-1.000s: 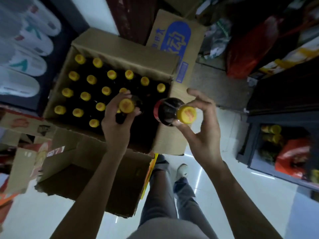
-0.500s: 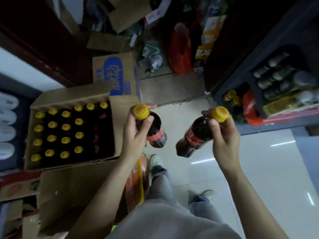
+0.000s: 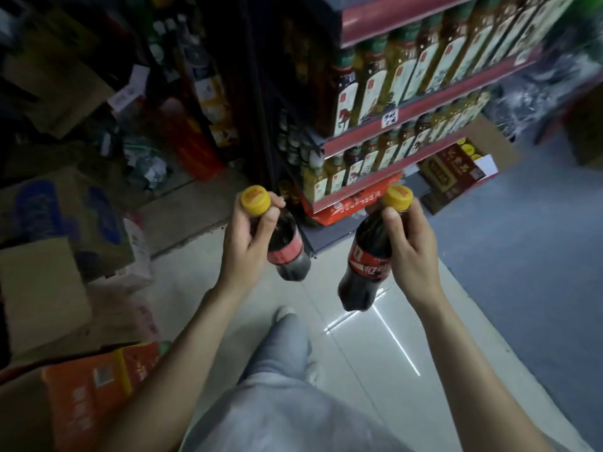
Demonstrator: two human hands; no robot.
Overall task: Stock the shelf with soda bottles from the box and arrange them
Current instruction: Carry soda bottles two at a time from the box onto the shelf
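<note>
My left hand [image 3: 246,243] grips the neck of a dark soda bottle [image 3: 287,252] with a yellow cap and red label. In my right hand [image 3: 409,246] is a second soda bottle [image 3: 367,265] of the same kind, held by its neck and tilted with its base toward me. Both bottles hang in the air above the tiled floor, a little in front of the shelf unit [image 3: 359,190]. The shelf's upper tiers carry rows of yellow-labelled bottles. Its lowest tier is dim, with a few yellow caps showing at the left end. The box of soda bottles is out of view.
Cardboard boxes [image 3: 49,288] are piled along the left, with an orange carton [image 3: 94,386] near my left arm. An open box of goods [image 3: 456,171] sits on the floor right of the shelf. My legs and a shoe [image 3: 284,314] stand on pale tiles below the bottles.
My view has swung right, from the open box to the shelf. Both hands have lifted a bottle out and carried them toward the shelf; the box has left the view.
</note>
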